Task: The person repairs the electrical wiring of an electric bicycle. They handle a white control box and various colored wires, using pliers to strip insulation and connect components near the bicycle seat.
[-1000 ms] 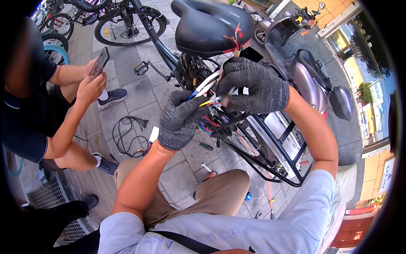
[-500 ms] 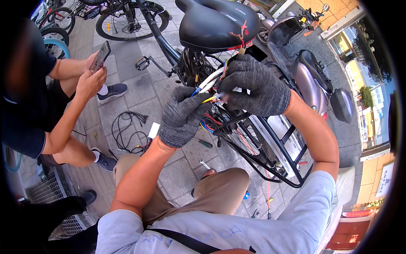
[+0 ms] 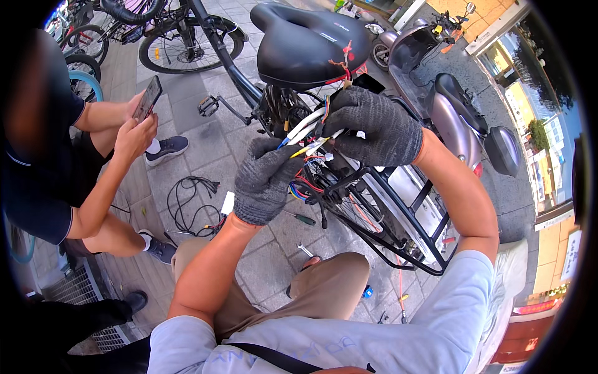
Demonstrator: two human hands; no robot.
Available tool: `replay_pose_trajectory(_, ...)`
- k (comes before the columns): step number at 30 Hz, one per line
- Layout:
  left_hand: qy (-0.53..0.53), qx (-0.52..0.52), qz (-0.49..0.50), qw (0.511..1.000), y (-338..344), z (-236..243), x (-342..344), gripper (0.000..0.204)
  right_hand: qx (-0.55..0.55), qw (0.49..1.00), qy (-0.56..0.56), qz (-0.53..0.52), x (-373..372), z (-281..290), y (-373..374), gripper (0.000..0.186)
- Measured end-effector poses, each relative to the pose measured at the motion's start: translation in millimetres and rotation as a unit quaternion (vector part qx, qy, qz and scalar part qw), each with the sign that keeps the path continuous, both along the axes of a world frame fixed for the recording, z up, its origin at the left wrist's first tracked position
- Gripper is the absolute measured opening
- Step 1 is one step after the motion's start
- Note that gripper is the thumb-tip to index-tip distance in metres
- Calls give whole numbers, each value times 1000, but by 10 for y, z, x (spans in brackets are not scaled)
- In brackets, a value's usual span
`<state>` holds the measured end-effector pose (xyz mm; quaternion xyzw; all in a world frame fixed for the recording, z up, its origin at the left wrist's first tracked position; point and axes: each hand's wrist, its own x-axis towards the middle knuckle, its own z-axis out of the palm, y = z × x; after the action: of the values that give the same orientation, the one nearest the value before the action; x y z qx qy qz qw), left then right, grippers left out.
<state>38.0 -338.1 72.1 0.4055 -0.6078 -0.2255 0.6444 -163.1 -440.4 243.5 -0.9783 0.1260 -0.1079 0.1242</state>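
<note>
**Wire work at the rear of the bike: yellow lead at the left fingertips, right grip unclear**

Step in hand, as I read it: sorting or joining leads in the loom under the saddle point(image 3: 311, 50).

Left hand point(image 3: 265, 181): gloved, fingers bent in, thumb and fingertips pinching the yellow wire point(image 3: 302, 151), which runs out toward the right fingers. Blue wire point(image 3: 284, 143) sits right at the left fingertips. Right hand point(image 3: 374, 128): gloved, fingers curled, tips by the light-coloured wire ends. Can't tell whether they're pinching one or just touching.

White cables point(image 3: 303, 126) cross the gap between both sets of fingertips. Loose red wires point(image 3: 306, 182) hang just below that gap, beside the left fingers. Rear rack point(image 3: 405, 215) is below the right hand; screwdriver point(image 3: 303, 219) lies on the paving, nearer the left.

Next move calls for, my judgement: left pinch steady, yellow separated from its neighbours, right fingertips on one conductor only. Main risk: picking up the wrong lead, since gloves are bulky.
</note>
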Motion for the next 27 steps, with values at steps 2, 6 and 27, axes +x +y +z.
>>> replay_pose_trajectory(2,32,-5,-7,999,-3,-8,-8,25,-7,1000,-13,-9,2,-5,14,27)
replay_pose_trajectory(6,17,-21,10,1000,-59,-86,23,26,-2,1000,-17,-24,11,16,14,26)
replay_pose_trajectory(27,131,89,-129,979,-13,57,75,25,-43,992,-48,-112,-30,-102,-17,24)
